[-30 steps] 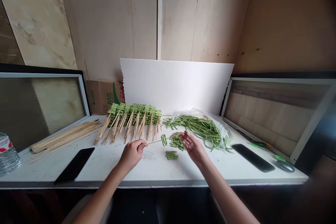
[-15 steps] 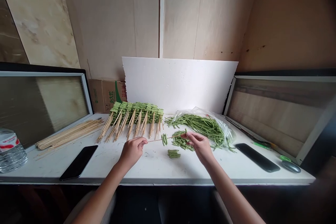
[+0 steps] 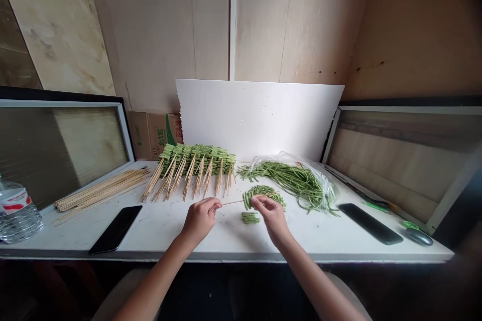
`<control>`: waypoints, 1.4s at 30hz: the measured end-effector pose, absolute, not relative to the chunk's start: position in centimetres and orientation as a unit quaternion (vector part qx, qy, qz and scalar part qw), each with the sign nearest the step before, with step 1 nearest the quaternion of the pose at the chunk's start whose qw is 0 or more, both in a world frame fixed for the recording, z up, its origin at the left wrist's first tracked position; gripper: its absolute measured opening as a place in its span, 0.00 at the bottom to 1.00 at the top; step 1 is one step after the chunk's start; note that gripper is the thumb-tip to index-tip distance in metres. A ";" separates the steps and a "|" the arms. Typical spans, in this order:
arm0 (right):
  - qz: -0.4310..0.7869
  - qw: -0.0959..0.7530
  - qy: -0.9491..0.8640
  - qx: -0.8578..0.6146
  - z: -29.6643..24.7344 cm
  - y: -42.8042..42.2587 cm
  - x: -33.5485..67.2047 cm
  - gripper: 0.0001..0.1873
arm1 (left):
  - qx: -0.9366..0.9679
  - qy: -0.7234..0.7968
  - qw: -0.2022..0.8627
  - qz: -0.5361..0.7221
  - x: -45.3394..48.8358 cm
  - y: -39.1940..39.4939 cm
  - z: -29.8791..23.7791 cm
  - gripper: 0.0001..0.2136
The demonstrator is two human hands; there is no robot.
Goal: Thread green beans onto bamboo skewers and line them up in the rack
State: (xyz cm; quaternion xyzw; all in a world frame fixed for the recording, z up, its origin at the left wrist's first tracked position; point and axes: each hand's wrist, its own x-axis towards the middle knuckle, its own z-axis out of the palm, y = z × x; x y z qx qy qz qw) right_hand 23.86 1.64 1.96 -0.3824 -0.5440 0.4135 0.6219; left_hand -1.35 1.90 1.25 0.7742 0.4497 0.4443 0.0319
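Note:
A thin wooden skewer (image 3: 232, 202) is pinched at its left end by my left hand (image 3: 201, 218), fingers closed. Short cut green bean pieces (image 3: 247, 199) are threaded side by side on it. My right hand (image 3: 271, 216) closes its thumb and fingers on the beans at the right of that group, partly hiding them. Behind the right hand lies a pile of cut bean pieces (image 3: 276, 194). Just below the skewer, a small row of bean pieces (image 3: 250, 217) rests on the white table (image 3: 222, 241).
Finished bean skewers (image 3: 198, 158) are stacked at the back, sticks forward. Bare skewers (image 3: 103, 188) lie left, near a phone (image 3: 116, 229) and a water bottle (image 3: 18, 213). Long uncut beans (image 3: 289, 180) lie in plastic at back right, with a black slab-like object (image 3: 371, 223) and a mouse (image 3: 419, 236) further right.
My right hand has moved left along the skewer, from near its tip to the threaded beans. My left hand has shifted slightly right, and the hands are closer together.

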 end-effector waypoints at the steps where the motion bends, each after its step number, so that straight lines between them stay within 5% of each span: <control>1: 0.418 0.617 -0.545 -0.385 1.9 1.5 23.7 0.17 | 0.773 0.452 0.029 0.445 -1.3 1.8 1.4 0.13; 7: 0.387 0.528 -0.629 -0.419 1.8 2.3 25.1 0.21 | 0.752 0.494 0.000 0.436 -2.4 2.0 2.4 0.11; 13: 0.099 0.353 -0.790 -0.492 -0.3 3.4 26.5 0.16 | 0.740 0.531 0.009 0.413 -3.4 2.9 1.9 0.11; 20: -0.049 0.264 -0.813 -0.517 -2.9 3.9 26.1 0.14 | 0.748 0.532 -0.007 0.397 -3.3 2.9 1.8 0.10; 28: -0.026 0.299 -0.797 -0.525 -2.3 3.7 25.6 0.08 | 0.748 0.526 -0.013 0.404 -3.3 2.9 2.2 0.10; 35: 0.006 0.409 -0.760 -0.504 -2.2 4.3 26.2 0.13 | 0.746 0.523 -0.001 0.413 -3.4 2.9 2.1 0.11; 42: 0.365 0.558 -0.557 -0.495 0.5 5.4 28.9 0.26 | 0.746 0.508 0.024 0.431 -3.3 2.8 2.3 0.13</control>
